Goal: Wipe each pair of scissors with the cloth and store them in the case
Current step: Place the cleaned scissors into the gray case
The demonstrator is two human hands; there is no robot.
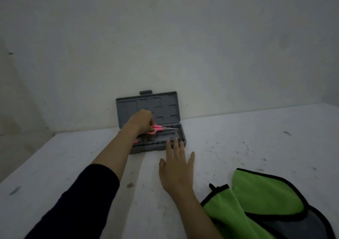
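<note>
Against the wall, at the far edge of the white table [238, 147], we see the grey case [148, 106] standing open, its lid leaning back on the wall so that the tray lies free for loading; we take this case as our landmark. Over the tray, the left hand [141, 120] grips the pink-handled scissors [156, 128] by the handles, fingers curled round them, with the blades pointing toward the right end of the case and roughly parallel to its long side; we judge this alignment serves to lay the pair lengthwise into a slot. Whether the blades already touch the tray we cannot tell in the dim light. At the left end of the tray, below the left wrist, a further patch of pink [135, 141] shows, perhaps the handle of a second pair already stored, though we cannot be sure. Just in front of the case, the right hand [176, 167] lies flat with fingers straight and slightly spread, the fingertips [176, 141] at the front rim; we read this as steadying the case against sliding. Nearer to us than the case and off to its right, the green cloth [256, 198] with black edging lies crumpled on the table, untouched by either hand, which suggests that wiping of this pair is done and storing is the step in hand.
</note>
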